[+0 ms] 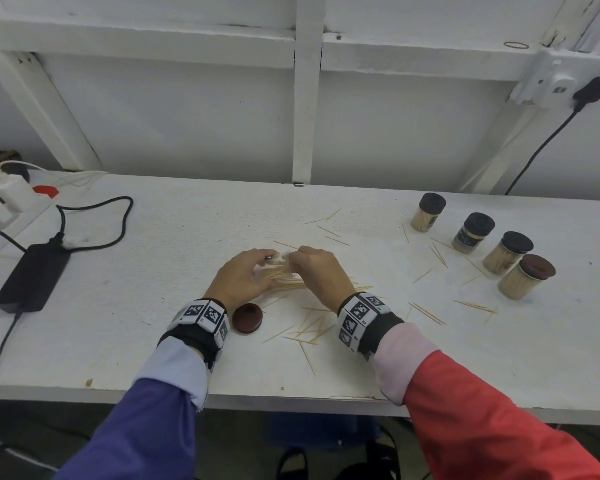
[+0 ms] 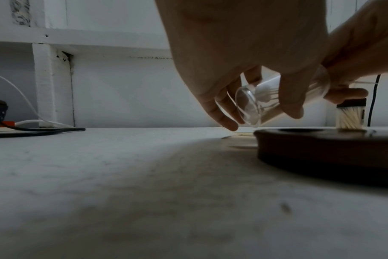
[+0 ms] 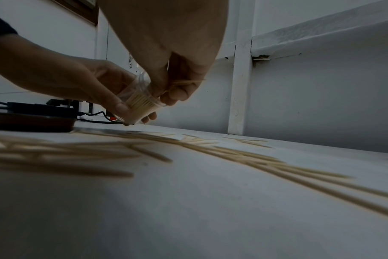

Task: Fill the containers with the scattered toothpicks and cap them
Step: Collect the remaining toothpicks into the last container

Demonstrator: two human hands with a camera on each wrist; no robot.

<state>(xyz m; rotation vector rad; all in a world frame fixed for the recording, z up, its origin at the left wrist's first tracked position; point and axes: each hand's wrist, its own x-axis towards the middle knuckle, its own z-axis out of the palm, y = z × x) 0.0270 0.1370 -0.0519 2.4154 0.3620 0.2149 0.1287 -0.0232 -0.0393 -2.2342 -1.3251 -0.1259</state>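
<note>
My left hand [image 1: 246, 275] grips a clear plastic container [image 2: 281, 99], tilted on its side just above the table, with toothpicks inside it [image 3: 141, 103]. At the container's mouth my right hand [image 1: 321, 271] pinches a small bunch of toothpicks [image 3: 184, 83]. A pile of toothpicks [image 1: 291, 285] lies under both hands, and more loose toothpicks [image 1: 309, 332] are scattered between my wrists. A brown round cap [image 1: 247, 318] lies flat on the table beside my left wrist.
Several capped, filled containers [image 1: 508, 252] stand in a row at the right, with stray toothpicks [image 1: 439, 256] around them. A black power brick [image 1: 32, 277], cables and a power strip [image 1: 4, 199] occupy the left. The white table's front edge [image 1: 291, 400] runs near my forearms.
</note>
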